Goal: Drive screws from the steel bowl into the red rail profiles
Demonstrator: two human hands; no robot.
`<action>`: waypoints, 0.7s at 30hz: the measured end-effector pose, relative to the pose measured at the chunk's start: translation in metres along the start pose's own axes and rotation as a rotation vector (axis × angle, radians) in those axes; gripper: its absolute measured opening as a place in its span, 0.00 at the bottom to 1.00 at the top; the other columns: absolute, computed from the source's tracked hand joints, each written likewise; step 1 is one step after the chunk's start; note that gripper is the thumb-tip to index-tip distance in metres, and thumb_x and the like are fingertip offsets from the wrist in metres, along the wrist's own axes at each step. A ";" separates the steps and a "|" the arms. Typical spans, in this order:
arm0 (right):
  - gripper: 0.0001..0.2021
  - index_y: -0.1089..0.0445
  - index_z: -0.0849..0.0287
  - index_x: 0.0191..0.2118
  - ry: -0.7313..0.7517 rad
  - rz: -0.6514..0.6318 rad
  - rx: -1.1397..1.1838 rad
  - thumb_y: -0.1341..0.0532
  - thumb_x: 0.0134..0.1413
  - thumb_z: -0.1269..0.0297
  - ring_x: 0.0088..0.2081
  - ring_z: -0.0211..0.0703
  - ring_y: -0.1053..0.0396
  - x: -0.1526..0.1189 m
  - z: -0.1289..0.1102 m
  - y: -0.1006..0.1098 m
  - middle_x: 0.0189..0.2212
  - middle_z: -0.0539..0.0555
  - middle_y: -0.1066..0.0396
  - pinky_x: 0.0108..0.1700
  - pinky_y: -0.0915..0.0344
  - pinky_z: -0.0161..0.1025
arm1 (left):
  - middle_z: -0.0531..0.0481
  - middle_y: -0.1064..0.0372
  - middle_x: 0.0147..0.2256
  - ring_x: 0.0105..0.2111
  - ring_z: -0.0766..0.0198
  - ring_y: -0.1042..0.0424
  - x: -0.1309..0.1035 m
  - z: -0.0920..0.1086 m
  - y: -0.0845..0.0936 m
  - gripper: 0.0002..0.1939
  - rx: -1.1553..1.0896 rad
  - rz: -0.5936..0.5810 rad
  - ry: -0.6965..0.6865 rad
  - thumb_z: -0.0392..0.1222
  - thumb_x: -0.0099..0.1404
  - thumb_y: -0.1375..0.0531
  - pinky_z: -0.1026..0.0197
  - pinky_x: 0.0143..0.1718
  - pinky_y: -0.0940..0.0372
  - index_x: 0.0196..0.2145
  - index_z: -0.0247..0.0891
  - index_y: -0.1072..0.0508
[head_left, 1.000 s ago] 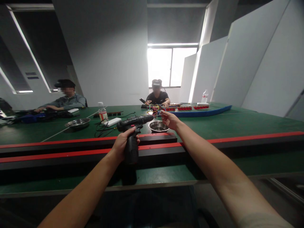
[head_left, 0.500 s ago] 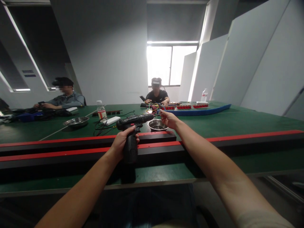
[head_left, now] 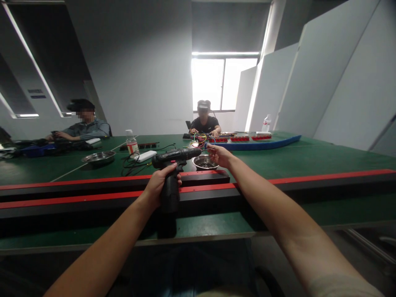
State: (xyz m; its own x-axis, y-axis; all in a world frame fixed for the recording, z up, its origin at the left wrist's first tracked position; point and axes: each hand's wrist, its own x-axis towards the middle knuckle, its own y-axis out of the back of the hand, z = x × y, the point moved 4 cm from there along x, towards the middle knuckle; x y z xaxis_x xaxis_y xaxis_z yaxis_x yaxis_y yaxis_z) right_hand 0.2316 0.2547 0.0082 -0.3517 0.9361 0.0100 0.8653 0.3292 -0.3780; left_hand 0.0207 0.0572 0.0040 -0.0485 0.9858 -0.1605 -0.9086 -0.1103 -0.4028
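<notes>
My left hand [head_left: 159, 183] is closed around the grip of a black cordless drill [head_left: 170, 187], whose chuck points to the right. My right hand [head_left: 220, 154] is held near the chuck's tip, with thumb and fingers pinched together; whatever is between them is too small to make out. Just below and beside that hand stands a metal bowl [head_left: 195, 164] with small dark pieces inside. Under the drill and my forearms run two long black bars with red tops, the nearer one [head_left: 117, 194] and the farther one [head_left: 102, 180].
On the green table [head_left: 340, 156] are a second metal bowl [head_left: 99, 158], a labelled bottle [head_left: 132, 144], a white box [head_left: 145, 156] with cables, coloured wires [head_left: 202, 141] and a long blue strip [head_left: 262, 145]. One person [head_left: 204, 121] sits opposite, another [head_left: 88, 126] at the left.
Hardly anything differs. My right hand has shifted very slightly beside the chuck, fingers still pinched; my left hand keeps the drill in the same place.
</notes>
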 end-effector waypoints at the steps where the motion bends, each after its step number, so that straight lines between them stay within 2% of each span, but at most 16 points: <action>1: 0.04 0.30 0.60 0.36 -0.014 -0.008 0.020 0.36 0.62 0.67 0.22 0.35 0.37 0.000 0.000 0.000 0.24 0.50 0.31 0.23 0.39 0.33 | 0.48 0.29 0.26 0.20 0.65 0.28 0.000 0.000 0.000 0.10 0.000 0.000 -0.001 0.43 0.67 0.38 0.65 0.16 0.33 0.35 0.31 0.28; 6: 0.04 0.31 0.59 0.36 -0.025 -0.033 0.128 0.34 0.59 0.71 0.20 0.32 0.42 0.000 -0.003 0.004 0.20 0.45 0.36 0.22 0.43 0.31 | 0.48 0.29 0.26 0.20 0.65 0.28 0.001 0.000 0.001 0.10 -0.005 0.000 -0.006 0.43 0.67 0.38 0.66 0.16 0.33 0.35 0.31 0.28; 11: 0.04 0.30 0.60 0.37 -0.018 -0.077 0.129 0.34 0.58 0.71 0.23 0.33 0.37 -0.001 -0.005 0.003 0.22 0.46 0.32 0.25 0.40 0.33 | 0.49 0.30 0.24 0.18 0.65 0.28 0.000 -0.001 0.000 0.10 -0.019 -0.021 0.020 0.43 0.68 0.39 0.65 0.15 0.35 0.33 0.32 0.29; 16: 0.04 0.28 0.60 0.39 -0.089 -0.145 0.116 0.34 0.58 0.71 0.29 0.37 0.29 -0.005 -0.002 -0.003 0.28 0.52 0.25 0.28 0.36 0.34 | 0.48 0.30 0.24 0.18 0.64 0.29 0.001 -0.001 0.000 0.10 -0.010 -0.019 0.023 0.43 0.68 0.39 0.65 0.15 0.35 0.34 0.32 0.29; 21: 0.04 0.28 0.61 0.38 -0.131 -0.104 0.149 0.36 0.62 0.65 0.25 0.35 0.32 -0.005 -0.002 0.000 0.27 0.50 0.26 0.24 0.38 0.32 | 0.49 0.29 0.25 0.19 0.65 0.28 0.002 0.000 0.000 0.10 -0.017 -0.001 -0.010 0.43 0.66 0.38 0.65 0.15 0.33 0.34 0.32 0.28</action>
State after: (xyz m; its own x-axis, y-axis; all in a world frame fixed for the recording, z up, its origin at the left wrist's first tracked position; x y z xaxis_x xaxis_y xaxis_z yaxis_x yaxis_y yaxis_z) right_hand 0.2339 0.2506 0.0105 -0.4883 0.8706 -0.0601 0.7630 0.3925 -0.5135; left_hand 0.0203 0.0588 0.0033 -0.0517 0.9872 -0.1509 -0.9014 -0.1112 -0.4185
